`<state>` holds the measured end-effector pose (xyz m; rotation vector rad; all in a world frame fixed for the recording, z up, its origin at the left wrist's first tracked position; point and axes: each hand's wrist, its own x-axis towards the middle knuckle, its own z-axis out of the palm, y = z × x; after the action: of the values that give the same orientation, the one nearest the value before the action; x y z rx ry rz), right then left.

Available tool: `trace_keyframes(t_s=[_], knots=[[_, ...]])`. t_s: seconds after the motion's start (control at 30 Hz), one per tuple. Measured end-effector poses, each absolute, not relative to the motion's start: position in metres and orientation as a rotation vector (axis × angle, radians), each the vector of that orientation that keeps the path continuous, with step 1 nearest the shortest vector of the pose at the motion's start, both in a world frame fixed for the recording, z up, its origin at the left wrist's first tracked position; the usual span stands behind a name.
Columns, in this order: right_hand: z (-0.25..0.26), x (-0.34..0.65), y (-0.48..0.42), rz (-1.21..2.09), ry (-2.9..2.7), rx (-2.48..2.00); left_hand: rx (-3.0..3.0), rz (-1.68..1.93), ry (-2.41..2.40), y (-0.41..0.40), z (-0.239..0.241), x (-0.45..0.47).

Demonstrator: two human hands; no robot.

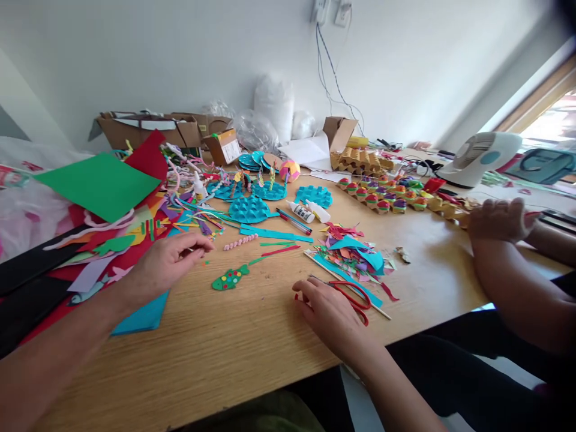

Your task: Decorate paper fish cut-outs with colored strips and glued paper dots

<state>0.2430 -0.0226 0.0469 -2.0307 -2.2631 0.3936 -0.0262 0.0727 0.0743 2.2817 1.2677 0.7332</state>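
Observation:
My left hand hovers left of a green paper fish with coloured dots. Its fingers curl toward the thumb; whether anything sits between the tips is too small to tell. My right hand is low over the table, thumb and forefinger pinched on a small red scrap, apparently paper. Beside and partly under that hand lie red-handled scissors. Thin green and red paper strips and a twisted pink piece rest beyond the fish.
A heap of paper scraps and a thin stick lie right of centre. Glue bottles, pens and blue egg-carton pieces stand farther back. Coloured sheets pile up left. Another person's hands rest at the right.

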Motion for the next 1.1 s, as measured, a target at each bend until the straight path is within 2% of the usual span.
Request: trace_keyframes(t_s=[0.17, 0.33, 0.63, 1.1], knots=[[0.056, 0.233, -0.022, 0.469, -2.306, -1.875, 2.282, 0.749, 1.497, 0.106, 0.076, -0.053], [0.063, 0.212, -0.023, 0.554, -2.493, -1.754, 2.277, 0.518, 1.601, 0.130, 0.074, -0.067], [0.059, 0.194, -0.022, 0.690, -2.678, -1.576, 2.481, 0.231, 1.467, 0.163, 0.037, -0.059], [0.034, 0.209, -0.021, 0.508, -2.682, -1.486, 2.564, 0.087, 1.349, 0.173, 0.031, -0.053]])
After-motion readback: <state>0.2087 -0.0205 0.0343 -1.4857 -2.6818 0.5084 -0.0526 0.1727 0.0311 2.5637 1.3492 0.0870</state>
